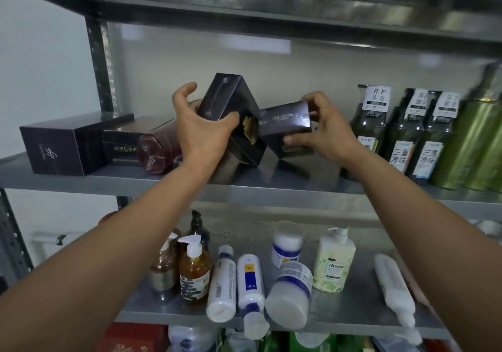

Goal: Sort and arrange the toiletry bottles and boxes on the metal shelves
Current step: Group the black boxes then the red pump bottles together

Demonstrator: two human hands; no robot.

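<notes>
On the upper metal shelf [271,188], my left hand [198,126] grips a tall dark glossy box [231,101] that is tilted, its lower end near the shelf. My right hand [323,128] holds a smaller dark box [285,119] by its right end, leaning against the tall one. To the left lie a purple box [62,147], a black box with gold print [122,145] and a dark red bottle [157,147] on its side.
Dark green bottles with white tags [402,134] and green cylinders [478,139] stand at the upper shelf's right. The lower shelf [353,313] holds amber pump bottles [194,270], several white bottles lying down [250,283] and a pale green pump bottle [334,264].
</notes>
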